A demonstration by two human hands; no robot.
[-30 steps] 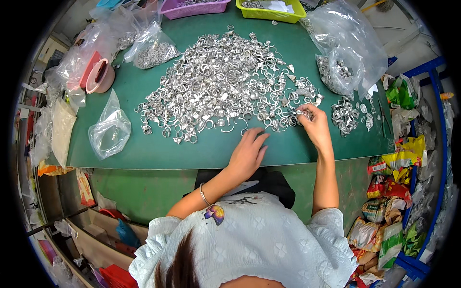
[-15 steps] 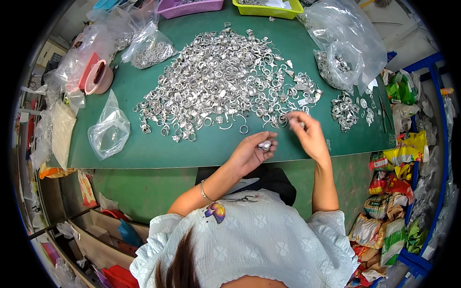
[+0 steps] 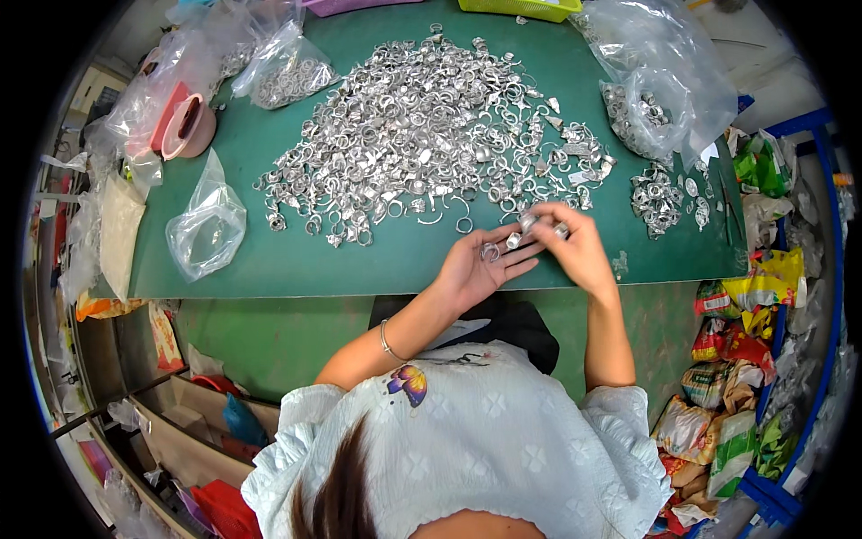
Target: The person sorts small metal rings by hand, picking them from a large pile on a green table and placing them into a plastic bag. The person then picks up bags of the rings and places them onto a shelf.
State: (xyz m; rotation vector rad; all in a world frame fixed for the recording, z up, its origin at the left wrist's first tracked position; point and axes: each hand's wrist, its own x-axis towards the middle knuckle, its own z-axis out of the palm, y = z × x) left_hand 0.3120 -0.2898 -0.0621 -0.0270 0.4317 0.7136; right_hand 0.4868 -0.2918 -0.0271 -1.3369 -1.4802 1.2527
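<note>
From the head view, looking down over the green table, I could see the person's left hand turned palm up just off the near edge of a wide pile of silver rings, its fingers spread loosely. A ring lay on it near the base of the fingers, and a small silver band sat farther along, close to the fingertips. The right hand came in over those fingertips, its own fingers drawn narrow on small silver pieces, blurred enough that I could not count them or tell whether the two hands touched. To the right lay a smaller heap, and beyond it a clear bag with more metal inside; an empty-looking plastic bag lay flat on the left. The rings looked to me light and stiff, smooth enough to slip between the fingers, and the thinner bands might have bent under a hard squeeze. I judged a gentle pinch across the outside of the band the surest hold, and expected pieces in the pile to hook together, so each was best lifted singly.
</note>
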